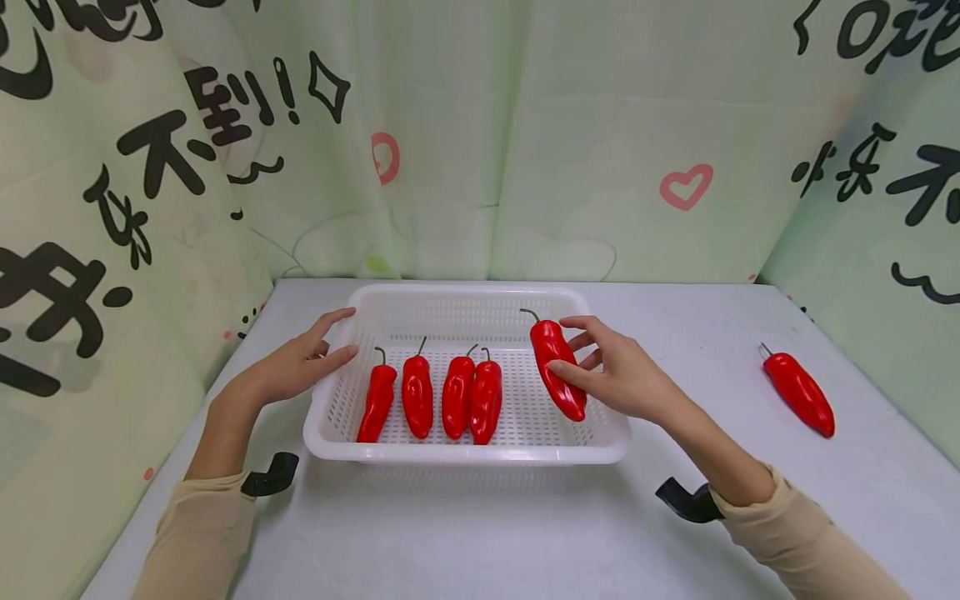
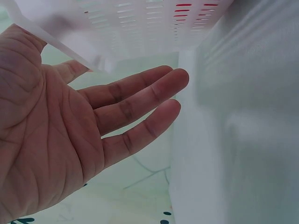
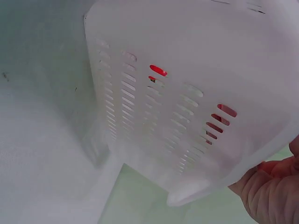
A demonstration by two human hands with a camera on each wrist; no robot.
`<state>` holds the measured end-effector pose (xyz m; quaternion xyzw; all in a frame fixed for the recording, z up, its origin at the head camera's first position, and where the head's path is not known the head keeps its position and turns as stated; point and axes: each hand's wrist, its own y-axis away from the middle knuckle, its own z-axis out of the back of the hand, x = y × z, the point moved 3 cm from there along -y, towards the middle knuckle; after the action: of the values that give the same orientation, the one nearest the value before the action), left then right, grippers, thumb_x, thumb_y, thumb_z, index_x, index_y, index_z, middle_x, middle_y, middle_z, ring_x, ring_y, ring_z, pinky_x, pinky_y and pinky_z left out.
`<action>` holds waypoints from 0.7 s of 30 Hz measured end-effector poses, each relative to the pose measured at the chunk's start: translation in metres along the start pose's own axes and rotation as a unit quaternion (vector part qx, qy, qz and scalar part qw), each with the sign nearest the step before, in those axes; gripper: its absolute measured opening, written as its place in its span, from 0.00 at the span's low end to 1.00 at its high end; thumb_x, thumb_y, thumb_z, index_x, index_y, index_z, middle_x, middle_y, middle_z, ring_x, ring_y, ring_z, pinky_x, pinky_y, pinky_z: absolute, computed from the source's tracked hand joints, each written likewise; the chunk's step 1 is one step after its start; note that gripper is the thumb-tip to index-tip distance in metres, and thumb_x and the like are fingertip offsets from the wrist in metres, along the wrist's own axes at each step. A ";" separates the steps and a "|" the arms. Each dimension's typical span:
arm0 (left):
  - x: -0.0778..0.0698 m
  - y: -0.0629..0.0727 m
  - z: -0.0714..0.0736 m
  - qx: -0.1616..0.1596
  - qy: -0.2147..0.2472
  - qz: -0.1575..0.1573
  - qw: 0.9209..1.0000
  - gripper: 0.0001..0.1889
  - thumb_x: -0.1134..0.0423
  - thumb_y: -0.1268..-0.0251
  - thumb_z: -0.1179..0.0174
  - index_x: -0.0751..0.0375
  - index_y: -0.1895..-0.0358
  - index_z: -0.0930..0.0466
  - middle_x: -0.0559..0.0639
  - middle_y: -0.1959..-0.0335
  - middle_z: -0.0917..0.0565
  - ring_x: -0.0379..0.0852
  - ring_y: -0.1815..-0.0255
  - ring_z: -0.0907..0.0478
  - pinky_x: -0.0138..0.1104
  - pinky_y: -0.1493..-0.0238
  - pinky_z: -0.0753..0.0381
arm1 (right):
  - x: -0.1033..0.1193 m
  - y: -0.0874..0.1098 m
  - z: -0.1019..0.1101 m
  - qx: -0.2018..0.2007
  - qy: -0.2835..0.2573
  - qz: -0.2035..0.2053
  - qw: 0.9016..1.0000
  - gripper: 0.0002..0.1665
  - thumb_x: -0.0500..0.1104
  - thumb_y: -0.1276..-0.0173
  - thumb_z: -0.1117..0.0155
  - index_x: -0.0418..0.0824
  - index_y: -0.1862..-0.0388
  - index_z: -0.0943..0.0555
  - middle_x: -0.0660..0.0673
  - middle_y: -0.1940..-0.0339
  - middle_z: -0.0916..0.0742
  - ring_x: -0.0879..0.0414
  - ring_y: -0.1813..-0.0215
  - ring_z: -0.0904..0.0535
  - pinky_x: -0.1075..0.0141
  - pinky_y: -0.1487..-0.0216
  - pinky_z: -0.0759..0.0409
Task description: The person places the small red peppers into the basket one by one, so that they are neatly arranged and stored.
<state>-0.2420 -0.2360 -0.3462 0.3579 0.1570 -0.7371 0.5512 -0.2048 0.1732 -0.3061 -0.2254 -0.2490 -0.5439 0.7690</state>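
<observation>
A long red pepper (image 1: 553, 367) with a curved dark stem is pinched between the thumb and fingers of my right hand (image 1: 618, 367), over the right end of a white perforated plastic basket (image 1: 465, 454). The right wrist view shows the basket's slotted side wall (image 3: 140, 107) and part of this hand at the right edge. My left hand (image 1: 300, 358) rests at the basket's left rim, thumb and index finger right at the edge. In the left wrist view its other fingers (image 2: 140, 102) stretch out loosely under the rim. Several red peppers (image 1: 417, 396) lie side by side in the basket.
Another red pepper (image 1: 799, 390) lies on the white table (image 1: 480, 533), to the right of the basket. A pale green curtain (image 1: 600, 142) with black lettering and pink hearts hangs behind and along both sides.
</observation>
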 end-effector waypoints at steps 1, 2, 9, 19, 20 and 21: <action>0.000 0.000 0.000 0.000 0.000 0.001 1.000 0.43 0.42 0.23 0.47 0.45 0.16 0.60 0.71 0.30 0.30 0.70 0.35 0.26 0.65 0.42 0.22 | 0.000 -0.001 -0.001 0.002 0.001 0.002 1.000 0.40 0.49 0.32 0.28 0.37 0.27 0.33 0.33 0.43 0.16 0.46 0.53 0.16 0.60 0.63 0.11; 0.001 0.000 0.000 0.000 0.000 0.002 1.000 0.43 0.42 0.24 0.47 0.45 0.16 0.60 0.71 0.30 0.30 0.70 0.35 0.26 0.65 0.42 0.22 | 0.000 -0.002 -0.003 0.004 0.002 0.003 1.000 0.40 0.49 0.32 0.28 0.37 0.27 0.33 0.33 0.44 0.16 0.47 0.54 0.16 0.60 0.64 0.11; 0.002 -0.001 0.000 0.002 0.000 0.004 1.000 0.43 0.42 0.24 0.47 0.45 0.16 0.60 0.72 0.30 0.30 0.70 0.34 0.27 0.65 0.41 0.23 | 0.000 -0.008 -0.010 0.016 0.010 0.004 1.000 0.40 0.47 0.32 0.28 0.36 0.27 0.33 0.34 0.45 0.16 0.48 0.57 0.16 0.61 0.64 0.11; 0.001 0.000 0.000 0.002 -0.001 0.005 1.000 0.43 0.41 0.24 0.47 0.45 0.16 0.61 0.72 0.29 0.31 0.71 0.34 0.28 0.66 0.41 0.24 | 0.008 -0.011 -0.018 0.057 -0.041 -0.026 0.997 0.38 0.48 0.27 0.34 0.36 0.25 0.36 0.32 0.43 0.17 0.55 0.65 0.11 0.53 0.59 0.11; 0.001 0.000 0.000 0.002 -0.001 0.005 1.000 0.43 0.41 0.24 0.47 0.45 0.16 0.61 0.72 0.29 0.31 0.71 0.34 0.28 0.66 0.41 0.24 | 0.008 -0.011 -0.019 0.060 -0.042 -0.026 0.997 0.38 0.48 0.27 0.34 0.36 0.25 0.36 0.32 0.43 0.17 0.55 0.66 0.11 0.53 0.59 0.11; 0.001 0.000 0.000 0.002 -0.001 0.006 1.000 0.43 0.41 0.24 0.47 0.45 0.16 0.61 0.72 0.29 0.31 0.71 0.34 0.28 0.66 0.41 0.24 | 0.009 -0.010 -0.019 0.062 -0.042 -0.026 0.997 0.38 0.48 0.27 0.34 0.37 0.25 0.36 0.33 0.43 0.17 0.56 0.66 0.11 0.54 0.59 0.11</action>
<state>-0.2419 -0.2365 -0.3465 0.3594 0.1527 -0.7346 0.5548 -0.2095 0.1518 -0.3147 -0.1933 -0.3203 -0.5369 0.7561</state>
